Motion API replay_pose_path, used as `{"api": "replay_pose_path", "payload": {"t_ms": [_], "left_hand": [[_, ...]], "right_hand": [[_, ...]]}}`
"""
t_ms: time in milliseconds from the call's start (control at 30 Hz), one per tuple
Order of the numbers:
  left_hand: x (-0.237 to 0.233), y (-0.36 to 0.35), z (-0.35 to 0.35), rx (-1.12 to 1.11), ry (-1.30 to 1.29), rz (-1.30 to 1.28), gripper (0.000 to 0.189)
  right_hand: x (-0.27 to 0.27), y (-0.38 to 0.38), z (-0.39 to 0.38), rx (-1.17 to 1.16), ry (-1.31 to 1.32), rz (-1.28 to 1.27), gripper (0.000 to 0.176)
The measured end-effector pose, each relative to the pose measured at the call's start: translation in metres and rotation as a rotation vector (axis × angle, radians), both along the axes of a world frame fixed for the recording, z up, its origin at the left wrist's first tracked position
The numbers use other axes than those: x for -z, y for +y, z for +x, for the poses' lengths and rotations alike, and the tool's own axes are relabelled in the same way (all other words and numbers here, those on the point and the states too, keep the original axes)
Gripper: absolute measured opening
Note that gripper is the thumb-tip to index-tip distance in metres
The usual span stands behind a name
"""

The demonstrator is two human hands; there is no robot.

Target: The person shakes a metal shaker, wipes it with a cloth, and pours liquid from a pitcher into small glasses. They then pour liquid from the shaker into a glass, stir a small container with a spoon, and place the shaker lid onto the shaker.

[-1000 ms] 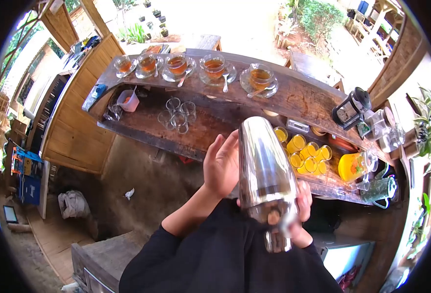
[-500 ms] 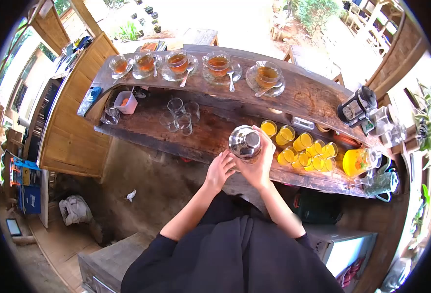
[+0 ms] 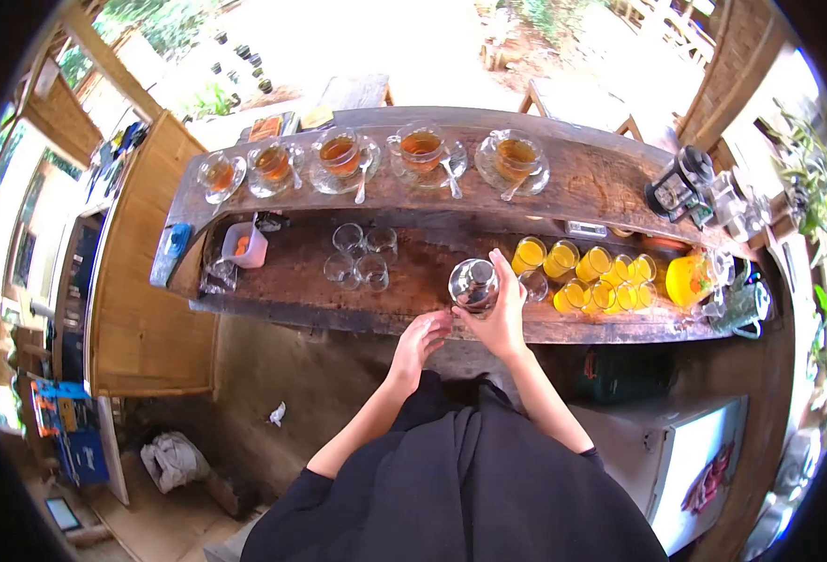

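Observation:
My right hand (image 3: 501,323) is wrapped around a shiny metal cocktail shaker (image 3: 474,284), held above the front edge of the lower wooden counter (image 3: 273,290). Just to its left, my left hand (image 3: 419,345) is empty, fingers stretched out and fingertips close to the shaker's lower side. Right of the shaker stand several glasses of orange drink (image 3: 563,259), with one empty glass (image 3: 533,284) at their left end. Several empty glasses (image 3: 373,270) are grouped on the counter to the left.
Along the raised shelf (image 3: 582,169) stand several glass cups of tea (image 3: 339,153) on saucers with spoons. A French press (image 3: 680,185) is at its right end. Below it are a pitcher of orange drink (image 3: 690,279) and a green watering can (image 3: 743,309). A plastic container (image 3: 248,246) sits left.
The view has shifted, and the shaker in my right hand appears slightly lower. An empty glass beside the orange drinks now shows. My left hand stays beside the shaker.

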State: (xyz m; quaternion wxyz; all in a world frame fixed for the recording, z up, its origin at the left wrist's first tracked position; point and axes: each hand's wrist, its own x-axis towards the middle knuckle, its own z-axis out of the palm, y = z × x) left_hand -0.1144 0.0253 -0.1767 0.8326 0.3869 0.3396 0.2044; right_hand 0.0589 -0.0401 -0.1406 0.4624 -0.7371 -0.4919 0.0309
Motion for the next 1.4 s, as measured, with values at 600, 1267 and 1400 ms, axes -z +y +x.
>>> {"api": "replay_pose_path", "payload": {"t_ms": [600,1267,1400], "left_hand": [[-0.023,-0.103,0.121,1.246,-0.272,0.211,0.038],[-0.054,-0.515,0.262,1.641,-0.288,0.212,0.036],[-0.059,-0.561,0.295,1.720,-0.351,0.288,0.034]], "right_hand": [[0.010,-0.252,-0.033,0.826,0.299,0.002,0.062],[0.015,-0.668,-0.053,1.520,0.348,0.122,0.048],[0.044,-0.735,-0.014,1.585,0.298,0.104,0.045]]}}
